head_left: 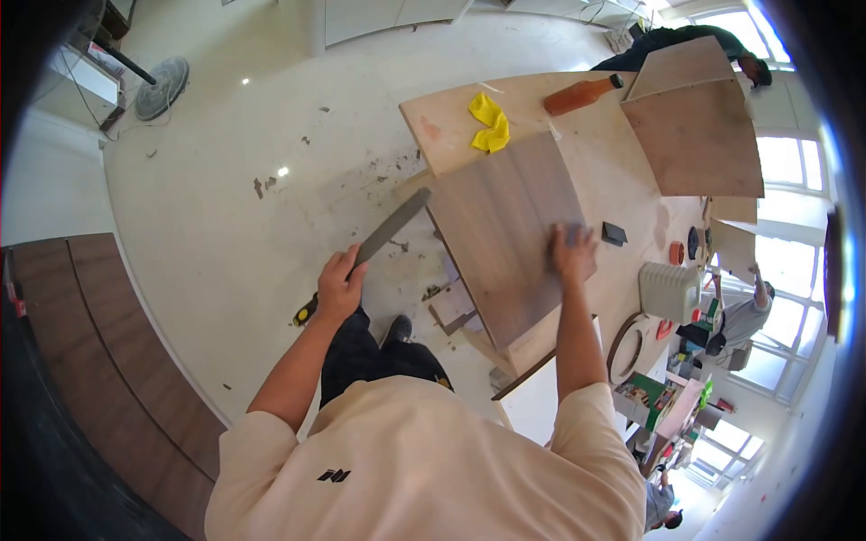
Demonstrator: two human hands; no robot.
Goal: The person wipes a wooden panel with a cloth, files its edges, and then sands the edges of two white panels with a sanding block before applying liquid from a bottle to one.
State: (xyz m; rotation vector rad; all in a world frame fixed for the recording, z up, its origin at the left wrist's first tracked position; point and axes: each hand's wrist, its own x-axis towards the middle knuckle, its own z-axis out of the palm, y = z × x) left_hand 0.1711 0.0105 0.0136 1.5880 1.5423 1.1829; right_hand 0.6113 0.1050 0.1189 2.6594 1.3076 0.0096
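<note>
My left hand (pixel 341 284) is closed around a long flat file (pixel 392 225), near the end of its blade. The blade points up and to the right, its tip close to the left edge of a brown wood-grain panel (pixel 505 225). Below the hand sticks out the file's black and yellow handle (pixel 307 311). On the panel's right side lies my right hand (pixel 575 255), its fingers apart and blurred by motion. The panel rests on a light wooden workbench (pixel 622 144). A small dark block (pixel 614 233) lies just right of that hand.
A yellow cloth (pixel 490 122) and an orange-brown bottle (pixel 582 95) are at the bench's far end. Curved wooden boards (pixel 695 135) stand at the upper right. A white bucket (pixel 669 288) is at the right. Other people work beyond the bench. Debris dots the floor (pixel 262 216).
</note>
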